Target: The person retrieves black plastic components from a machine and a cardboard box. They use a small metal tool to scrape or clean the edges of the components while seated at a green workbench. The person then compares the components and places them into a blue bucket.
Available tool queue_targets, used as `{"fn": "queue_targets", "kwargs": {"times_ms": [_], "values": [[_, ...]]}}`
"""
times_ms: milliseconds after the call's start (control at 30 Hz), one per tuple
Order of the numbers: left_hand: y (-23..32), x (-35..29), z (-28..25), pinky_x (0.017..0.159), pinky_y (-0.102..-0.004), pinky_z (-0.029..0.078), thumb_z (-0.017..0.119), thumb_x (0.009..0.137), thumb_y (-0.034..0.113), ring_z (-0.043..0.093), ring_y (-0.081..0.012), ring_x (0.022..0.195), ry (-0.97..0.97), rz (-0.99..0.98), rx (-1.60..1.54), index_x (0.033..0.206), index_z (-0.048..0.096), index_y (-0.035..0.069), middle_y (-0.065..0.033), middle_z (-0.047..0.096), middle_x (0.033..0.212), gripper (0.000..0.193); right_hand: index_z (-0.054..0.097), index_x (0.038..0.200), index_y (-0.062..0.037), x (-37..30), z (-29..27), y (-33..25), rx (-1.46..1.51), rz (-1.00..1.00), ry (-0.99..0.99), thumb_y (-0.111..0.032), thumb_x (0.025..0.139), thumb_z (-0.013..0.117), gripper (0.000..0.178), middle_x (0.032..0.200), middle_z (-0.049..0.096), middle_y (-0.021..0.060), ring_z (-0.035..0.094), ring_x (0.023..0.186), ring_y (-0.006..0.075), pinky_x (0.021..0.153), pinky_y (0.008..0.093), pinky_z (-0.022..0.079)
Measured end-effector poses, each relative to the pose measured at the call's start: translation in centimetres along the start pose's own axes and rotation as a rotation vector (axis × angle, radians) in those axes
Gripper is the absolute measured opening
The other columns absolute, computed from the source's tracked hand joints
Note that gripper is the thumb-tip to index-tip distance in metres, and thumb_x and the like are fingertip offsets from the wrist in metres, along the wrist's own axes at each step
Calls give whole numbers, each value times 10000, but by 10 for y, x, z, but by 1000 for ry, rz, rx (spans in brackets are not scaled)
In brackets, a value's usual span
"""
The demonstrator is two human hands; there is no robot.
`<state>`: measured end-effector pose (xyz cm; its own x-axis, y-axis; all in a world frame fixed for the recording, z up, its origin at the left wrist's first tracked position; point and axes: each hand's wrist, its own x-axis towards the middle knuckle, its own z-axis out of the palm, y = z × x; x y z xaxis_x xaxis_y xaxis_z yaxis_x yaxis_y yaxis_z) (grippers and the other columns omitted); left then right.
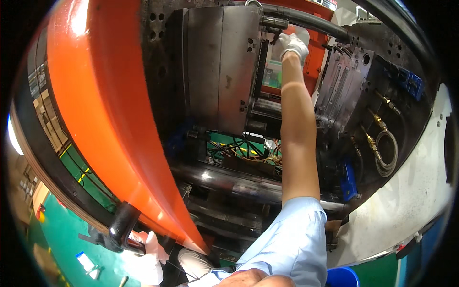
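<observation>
My right arm reaches far forward between two heavy steel mold halves, the left block (220, 67) and the right one (342, 86). At its end my right hand (292, 45), in a white glove, is closed beside a guide pin (275, 22) of the left block. A small dark piece shows at its fingers, too small to name. At the lower left my left hand (152, 248), also gloved, is closed on the black tubular handle (123, 227) of the orange door (103, 105). Glare washes out part of that glove.
Thick steel bars (229, 181) cross below the molds, with tangled hoses (239, 148) behind. Brass fittings and a coiled clear hose (386, 155) hang at the right. Blue clamps (413, 85) sit on the right plate. A blue bin (342, 277) stands at the lower edge.
</observation>
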<state>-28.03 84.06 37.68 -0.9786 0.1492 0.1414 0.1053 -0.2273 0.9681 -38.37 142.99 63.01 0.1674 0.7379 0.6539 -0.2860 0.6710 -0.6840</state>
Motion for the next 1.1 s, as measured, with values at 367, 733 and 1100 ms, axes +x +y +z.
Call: {"fn": "queue_targets", "kwargs": {"times_ms": [367,733,1100], "values": [[-7,11,-6,441,-261,362,639,952,125,436,-118,393,-164,68,75,764,518,76,-34,476,487,228,575,1244,89,-135,-213,-51,273,397,-539,-145,991,570,345,1091,692,196,703,804,255,642,288,550],[-29,16,-24,567,-271,408,708,938,210,429,-95,467,-394,207,29,675,582,78,-22,490,493,321,716,1081,11,-361,-504,-331,-1552,841,-727,-167,885,736,265,762,690,73,628,574,119,492,256,510],[-4,19,-20,492,-257,402,738,921,211,477,-95,452,-173,63,179,764,557,79,-16,524,519,273,740,844,-28,-313,-243,-286,-1183,-144,-1356,-268,905,619,276,713,693,131,695,674,274,669,395,556]]}}
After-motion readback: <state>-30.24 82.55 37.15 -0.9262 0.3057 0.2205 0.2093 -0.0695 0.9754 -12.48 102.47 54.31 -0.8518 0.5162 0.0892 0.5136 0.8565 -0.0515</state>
